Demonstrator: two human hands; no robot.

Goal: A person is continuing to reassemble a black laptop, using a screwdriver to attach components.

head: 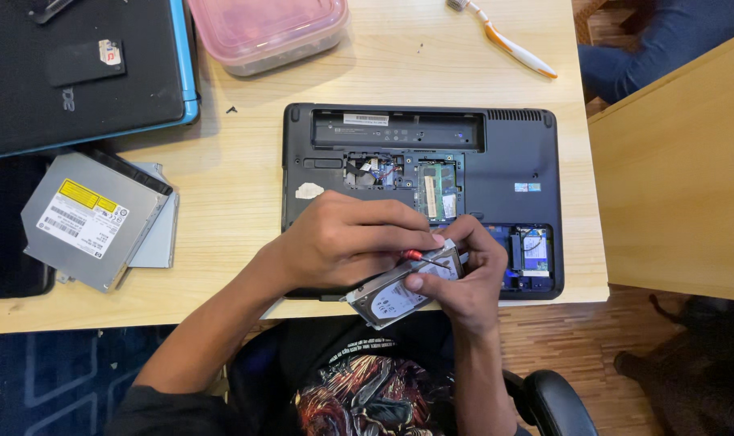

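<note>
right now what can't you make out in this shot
- Head view: the screwdriver tip and the screw it meets are hidden by the left hand and right hand.
- The hard drive is partly covered by both hands.
- The laptop front edge lies under the hands.
- The black laptop at top left is cut off by the frame.
- The toothbrush head is cut by the top edge.

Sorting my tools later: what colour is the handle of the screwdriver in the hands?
Red, on the screwdriver held over the hard drive; seen in the head view.
</note>
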